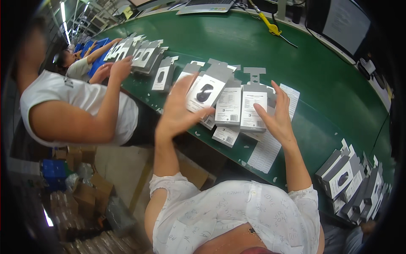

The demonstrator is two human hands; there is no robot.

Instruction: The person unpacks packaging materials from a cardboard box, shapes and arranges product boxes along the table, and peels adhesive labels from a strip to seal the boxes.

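Note:
Several small white-and-grey cartons with raised grey end flaps lie on the green table in front of me. My left hand [177,111] holds a tilted carton [205,90] with a dark computer mouse pictured on it. Its thumb lies along the lower edge, fingers at the left side. To the right are a carton [228,106] and another carton [254,111], both with printed text and barcodes facing up. My right hand [278,115] is open beside the latter, its thumb over that carton's face and its fingers stretched upward. More cartons lie partly hidden underneath.
A printed paper sheet [264,153] lies beneath the cartons. Another carton group [343,180] stands at the right edge. One carton [163,75] stands left, near a co-worker [80,106] handling further cartons. A yellow tool [270,26], laptop [206,6] and monitor [344,27] are behind.

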